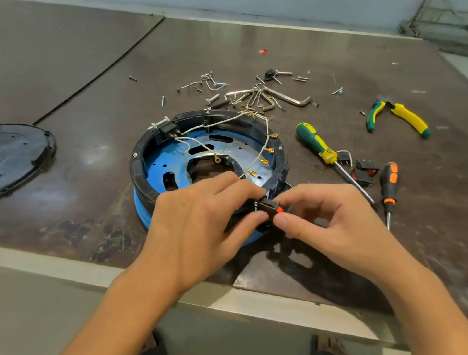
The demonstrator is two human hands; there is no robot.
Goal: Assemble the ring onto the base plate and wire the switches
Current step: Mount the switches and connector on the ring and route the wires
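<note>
Table (80,57) cluttered. Loose screws and hex keys (255,95) behind the assembly, pliers (400,116) far right. Green-handled screwdriver (315,143), orange-and-black screwdriver (389,184) and spare switches (367,170) just right of it. Black cover (4,160) well left.

Black ring (136,163) sits on blue base plate (160,158), mid-table. White wires (265,143) with brass terminals trail inside.

Left hand (202,217) and right hand (335,221) both pinch one small black switch (268,207) at the ring's near-right edge, hiding that section.

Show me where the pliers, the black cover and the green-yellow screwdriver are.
pliers (409,117): head view, on the yellow handle.
black cover (4,160): head view, middle of its upper face.
green-yellow screwdriver (315,141): head view, on its handle.
</note>
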